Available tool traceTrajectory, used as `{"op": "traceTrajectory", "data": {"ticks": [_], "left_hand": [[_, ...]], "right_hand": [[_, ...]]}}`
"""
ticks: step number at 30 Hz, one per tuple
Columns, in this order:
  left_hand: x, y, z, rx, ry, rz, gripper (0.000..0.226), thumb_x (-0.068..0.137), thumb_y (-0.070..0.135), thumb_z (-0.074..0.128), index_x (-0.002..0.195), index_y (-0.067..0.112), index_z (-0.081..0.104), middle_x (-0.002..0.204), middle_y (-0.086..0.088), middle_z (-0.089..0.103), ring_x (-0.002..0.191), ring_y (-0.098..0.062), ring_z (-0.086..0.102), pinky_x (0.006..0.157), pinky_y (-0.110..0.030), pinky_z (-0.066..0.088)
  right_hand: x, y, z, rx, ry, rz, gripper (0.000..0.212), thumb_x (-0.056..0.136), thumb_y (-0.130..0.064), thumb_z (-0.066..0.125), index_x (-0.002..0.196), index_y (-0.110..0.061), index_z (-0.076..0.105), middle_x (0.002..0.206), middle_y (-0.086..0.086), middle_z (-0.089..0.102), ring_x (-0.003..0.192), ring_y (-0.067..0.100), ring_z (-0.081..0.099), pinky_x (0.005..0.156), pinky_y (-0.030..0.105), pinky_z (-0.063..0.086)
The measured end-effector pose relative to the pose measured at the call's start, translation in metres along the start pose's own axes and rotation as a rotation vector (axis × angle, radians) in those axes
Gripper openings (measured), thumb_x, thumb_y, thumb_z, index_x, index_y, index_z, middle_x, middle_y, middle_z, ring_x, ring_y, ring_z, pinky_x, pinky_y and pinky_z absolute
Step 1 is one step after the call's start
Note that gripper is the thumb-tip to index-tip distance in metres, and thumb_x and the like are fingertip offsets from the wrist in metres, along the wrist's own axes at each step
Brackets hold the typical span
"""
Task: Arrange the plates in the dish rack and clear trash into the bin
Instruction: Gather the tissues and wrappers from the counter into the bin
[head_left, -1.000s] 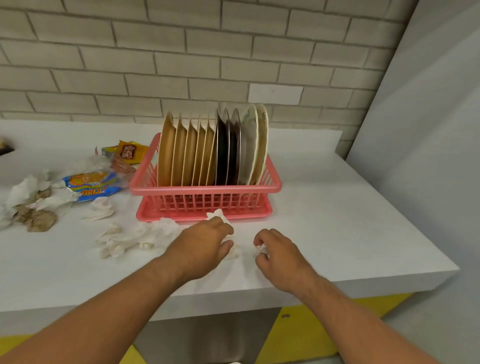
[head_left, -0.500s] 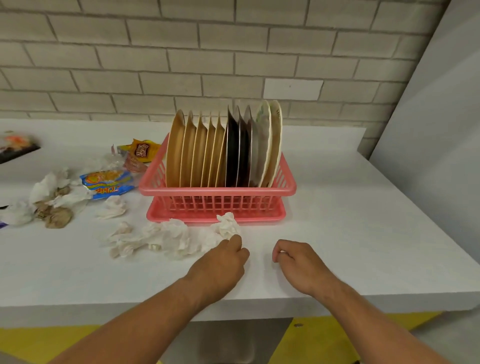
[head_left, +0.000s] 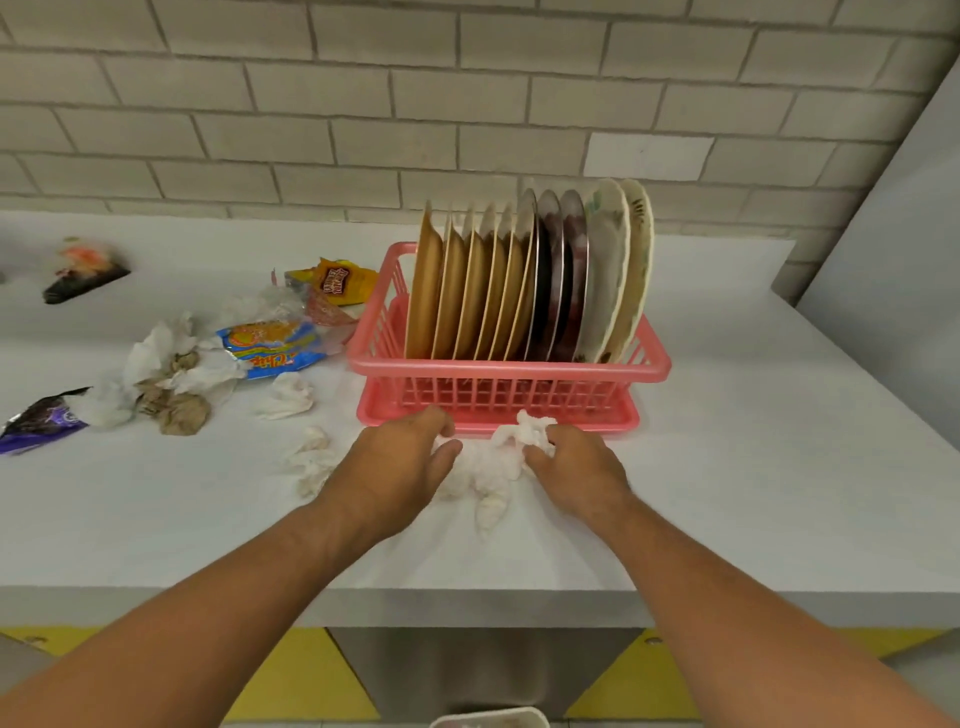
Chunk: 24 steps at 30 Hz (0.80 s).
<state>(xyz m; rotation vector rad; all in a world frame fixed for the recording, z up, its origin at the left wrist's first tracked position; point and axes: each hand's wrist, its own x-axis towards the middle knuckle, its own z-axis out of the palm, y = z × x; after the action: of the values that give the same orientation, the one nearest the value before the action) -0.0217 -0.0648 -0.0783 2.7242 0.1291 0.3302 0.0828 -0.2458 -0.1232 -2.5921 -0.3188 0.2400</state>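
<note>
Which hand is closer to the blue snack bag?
Left. The left hand lies front-right of the blue snack bag; the right hand is farther right, beyond the crumpled tissues.

A pink dish rack (head_left: 509, 371) holds tan plates (head_left: 426, 291), dark plates (head_left: 546, 291) and white leaf-patterned plates (head_left: 605, 270) on a white bench (head_left: 753, 441), near white tissue (head_left: 488, 467) and a blue-and-orange wrapper (head_left: 270, 345).

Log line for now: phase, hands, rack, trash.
phase: gathering trash | left hand: grips tissue wad | right hand: grips same wad | dish rack: plates upright | wrappers: on counter
</note>
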Motion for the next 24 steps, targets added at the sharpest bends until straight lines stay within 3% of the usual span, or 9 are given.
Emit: {"op": "traceTrajectory", "data": {"ticks": [2, 4, 6, 8, 11, 14, 16, 20, 24], "left_hand": [[0.003, -0.005, 0.003, 0.062, -0.041, 0.041, 0.021, 0.099, 0.027, 0.043, 0.112, 0.021, 0.059, 0.106, 0.002, 0.066, 0.091, -0.018, 0.059, 0.078, -0.029, 0.047], [0.006, -0.006, 0.012, 0.099, -0.112, 0.089, 0.030, 0.098, 0.016, 0.046, 0.125, 0.022, 0.057, 0.122, 0.003, 0.061, 0.108, -0.018, 0.059, 0.092, -0.025, 0.043], [0.009, 0.000, 0.022, 0.103, -0.166, 0.123, 0.030, 0.096, 0.014, 0.049, 0.122, 0.024, 0.059, 0.117, 0.003, 0.064, 0.104, -0.020, 0.061, 0.089, -0.024, 0.046], [0.013, 0.010, 0.030, 0.165, -0.175, 0.148, 0.020, 0.098, 0.027, 0.046, 0.112, 0.021, 0.060, 0.106, -0.001, 0.066, 0.094, -0.023, 0.063, 0.081, -0.032, 0.052], [0.015, 0.028, 0.041, 0.253, -0.252, 0.078, 0.040, 0.096, 0.050, 0.040, 0.116, 0.017, 0.054, 0.107, -0.005, 0.064, 0.093, -0.024, 0.061, 0.071, -0.032, 0.046], [0.017, 0.039, 0.057, 0.311, -0.303, -0.012, 0.048, 0.093, 0.055, 0.042, 0.118, 0.016, 0.053, 0.110, -0.003, 0.064, 0.095, -0.023, 0.062, 0.069, -0.029, 0.040], [0.019, 0.042, 0.066, 0.335, -0.328, -0.022, 0.040, 0.097, 0.047, 0.040, 0.114, 0.014, 0.057, 0.110, -0.004, 0.065, 0.096, -0.024, 0.062, 0.070, -0.029, 0.042], [0.018, 0.048, 0.075, 0.439, -0.292, 0.147, 0.029, 0.101, 0.025, 0.037, 0.120, 0.010, 0.054, 0.115, -0.009, 0.059, 0.099, -0.028, 0.059, 0.074, -0.034, 0.044], [0.016, 0.048, 0.076, 0.416, -0.280, 0.288, 0.049, 0.088, 0.010, 0.059, 0.135, 0.011, 0.044, 0.123, -0.013, 0.049, 0.108, -0.030, 0.050, 0.080, -0.037, 0.049]], "right_hand": [[-0.004, 0.004, -0.003, 0.053, 0.028, -0.009, 0.030, 0.092, -0.039, 0.050, 0.110, -0.021, 0.065, 0.105, 0.000, 0.068, 0.089, 0.021, 0.061, 0.076, 0.035, 0.051], [-0.012, 0.007, -0.012, 0.147, 0.078, -0.007, 0.022, 0.091, -0.031, 0.052, 0.100, -0.019, 0.068, 0.096, -0.002, 0.069, 0.083, 0.019, 0.062, 0.075, 0.034, 0.052], [-0.020, 0.009, -0.022, 0.228, 0.135, 0.012, 0.016, 0.088, -0.024, 0.054, 0.086, -0.016, 0.067, 0.084, -0.003, 0.067, 0.075, 0.017, 0.061, 0.067, 0.032, 0.051], [-0.026, 0.012, -0.032, 0.236, 0.200, 0.031, 0.015, 0.086, -0.023, 0.057, 0.080, -0.013, 0.066, 0.077, -0.002, 0.066, 0.070, 0.016, 0.060, 0.062, 0.030, 0.049], [-0.036, 0.018, -0.047, 0.241, 0.292, 0.065, 0.018, 0.084, -0.024, 0.061, 0.071, -0.011, 0.063, 0.070, 0.000, 0.063, 0.062, 0.014, 0.056, 0.051, 0.026, 0.042], [-0.046, 0.026, -0.056, 0.231, 0.274, 0.106, 0.022, 0.085, -0.023, 0.061, 0.065, -0.015, 0.056, 0.065, -0.002, 0.059, 0.058, 0.013, 0.054, 0.049, 0.023, 0.036], [-0.050, 0.034, -0.055, 0.157, 0.222, 0.129, 0.017, 0.086, -0.024, 0.059, 0.073, -0.013, 0.056, 0.071, -0.002, 0.060, 0.065, 0.017, 0.057, 0.052, 0.026, 0.040], [-0.055, 0.048, -0.051, 0.136, 0.104, 0.170, 0.016, 0.091, -0.023, 0.054, 0.105, -0.020, 0.048, 0.088, -0.002, 0.058, 0.075, 0.015, 0.057, 0.056, 0.027, 0.042], [-0.056, 0.057, -0.051, 0.176, 0.051, 0.092, 0.040, 0.096, -0.013, 0.043, 0.132, -0.027, 0.055, 0.127, 0.002, 0.061, 0.109, 0.021, 0.058, 0.091, 0.025, 0.045]]}}
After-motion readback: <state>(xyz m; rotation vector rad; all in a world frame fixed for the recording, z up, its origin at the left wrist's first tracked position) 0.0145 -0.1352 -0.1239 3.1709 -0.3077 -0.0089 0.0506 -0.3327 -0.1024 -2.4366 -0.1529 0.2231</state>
